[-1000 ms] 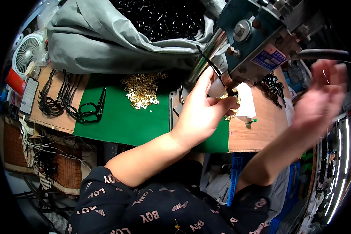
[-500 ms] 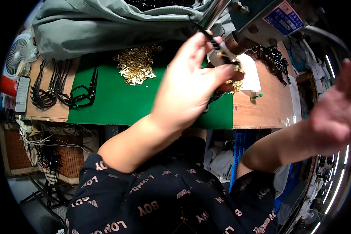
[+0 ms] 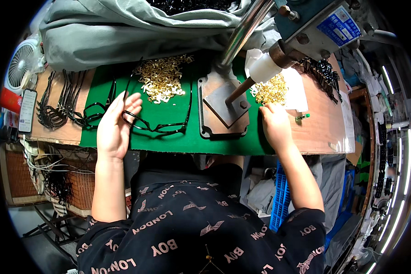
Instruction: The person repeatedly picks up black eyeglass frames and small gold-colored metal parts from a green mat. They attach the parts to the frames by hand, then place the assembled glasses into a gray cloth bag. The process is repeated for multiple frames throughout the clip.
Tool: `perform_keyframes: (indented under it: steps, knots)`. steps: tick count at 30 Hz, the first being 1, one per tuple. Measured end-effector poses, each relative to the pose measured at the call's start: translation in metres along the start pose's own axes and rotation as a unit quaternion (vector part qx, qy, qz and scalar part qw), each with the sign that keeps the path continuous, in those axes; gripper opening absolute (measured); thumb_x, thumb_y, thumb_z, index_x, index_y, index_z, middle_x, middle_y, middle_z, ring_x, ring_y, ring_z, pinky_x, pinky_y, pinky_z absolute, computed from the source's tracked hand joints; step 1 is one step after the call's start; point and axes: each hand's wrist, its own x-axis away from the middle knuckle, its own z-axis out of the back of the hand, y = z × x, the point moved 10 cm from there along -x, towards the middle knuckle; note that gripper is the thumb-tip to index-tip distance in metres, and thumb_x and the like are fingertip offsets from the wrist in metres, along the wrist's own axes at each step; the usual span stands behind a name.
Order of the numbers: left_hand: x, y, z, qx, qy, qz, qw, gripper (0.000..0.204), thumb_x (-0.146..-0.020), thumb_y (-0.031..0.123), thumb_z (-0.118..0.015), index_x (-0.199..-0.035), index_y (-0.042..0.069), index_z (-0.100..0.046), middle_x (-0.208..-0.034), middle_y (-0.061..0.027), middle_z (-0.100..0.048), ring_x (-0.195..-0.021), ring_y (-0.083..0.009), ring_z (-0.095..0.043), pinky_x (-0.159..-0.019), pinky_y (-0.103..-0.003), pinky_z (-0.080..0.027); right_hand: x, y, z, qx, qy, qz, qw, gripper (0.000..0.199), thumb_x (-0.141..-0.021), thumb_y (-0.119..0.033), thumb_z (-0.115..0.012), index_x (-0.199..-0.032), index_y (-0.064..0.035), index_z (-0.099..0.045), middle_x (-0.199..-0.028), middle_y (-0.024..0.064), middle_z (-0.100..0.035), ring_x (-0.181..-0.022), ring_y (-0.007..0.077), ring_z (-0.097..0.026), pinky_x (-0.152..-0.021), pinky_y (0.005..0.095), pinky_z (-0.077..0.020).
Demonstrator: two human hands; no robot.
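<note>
Two hands busy: left hand (image 3: 115, 128), fingers spread, rests on black eyeglass frame (image 3: 157, 125); right hand (image 3: 275, 123) pinches brass pieces (image 3: 271, 91); frame not yet under press (image 3: 278, 59).

Both hands forward, left (image 3: 115, 130) open, right (image 3: 275, 125) palm-down.

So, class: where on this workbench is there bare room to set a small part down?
Bare green mat lies below the black glasses frame, and bare wood right of the right hand. It is crowded by the brass pile, the metal plate and the frames at the left.
</note>
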Motion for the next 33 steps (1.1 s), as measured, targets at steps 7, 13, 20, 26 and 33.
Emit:
perform_keyframes:
  steps: [7,13,20,26,33]
  knots:
    - [0.062,0.024,-0.134,-0.663,-0.131,-0.392,0.624,0.059,-0.073,0.019,-0.070,-0.121,-0.007,-0.047,-0.132,-0.0241,-0.040,-0.127,-0.0358,-0.036,-0.106,-0.041,-0.029,-0.009,-0.005,0.017,-0.114,-0.016,-0.068,0.991,0.009,-0.075,-0.001,-0.059,-0.084,0.0003,-0.060,-0.079,0.0151,-0.059,-0.075,0.0297,-0.058,-0.068,0.0361,-0.0464]
    - [0.052,-0.034,-0.119,-0.690,-0.178,-0.285,0.641,0.033,-0.074,0.016,-0.068,-0.102,0.000,-0.060,-0.119,-0.0192,-0.055,-0.116,-0.0318,-0.050,-0.096,-0.038,-0.041,0.013,-0.030,0.013,-0.306,-0.067,-0.247,0.917,0.010,-0.081,-0.006,-0.063,-0.089,-0.0005,-0.063,-0.079,0.0094,-0.064,-0.071,0.0159,-0.062,-0.065,0.0267,-0.0478]
    - [0.068,-0.025,-0.115,-0.590,-0.227,-0.212,0.746,0.028,-0.075,0.007,-0.067,-0.102,0.004,-0.061,-0.093,-0.0114,-0.066,-0.085,-0.0266,-0.064,-0.074,-0.033,-0.051,0.004,-0.089,-0.005,-0.488,-0.094,-0.183,0.848,0.010,-0.079,-0.005,-0.066,-0.088,-0.0007,-0.062,-0.078,0.0037,-0.064,-0.069,0.0088,-0.061,-0.064,0.0219,-0.0478]
    - [0.105,0.004,-0.145,-0.485,-0.267,-0.395,0.733,0.037,-0.072,0.005,-0.068,-0.107,-0.001,-0.056,-0.092,-0.0120,-0.066,-0.077,-0.0273,-0.065,-0.067,-0.034,-0.052,-0.012,-0.116,-0.019,-0.618,-0.170,-0.219,0.736,0.009,-0.082,-0.004,-0.065,-0.089,0.0002,-0.061,-0.080,0.0008,-0.065,-0.072,0.0048,-0.059,-0.065,0.0189,-0.0471]
    - [0.099,0.000,-0.135,-0.430,-0.242,-0.315,0.811,0.033,-0.077,0.004,-0.065,-0.107,-0.002,-0.054,-0.093,-0.0122,-0.066,-0.081,-0.0241,-0.066,-0.071,-0.030,-0.052,-0.021,-0.108,0.012,-0.606,-0.037,-0.203,0.768,0.010,-0.079,0.004,-0.066,-0.088,0.0014,-0.063,-0.084,0.0037,-0.064,-0.077,0.0074,-0.060,-0.067,0.0193,-0.0471]
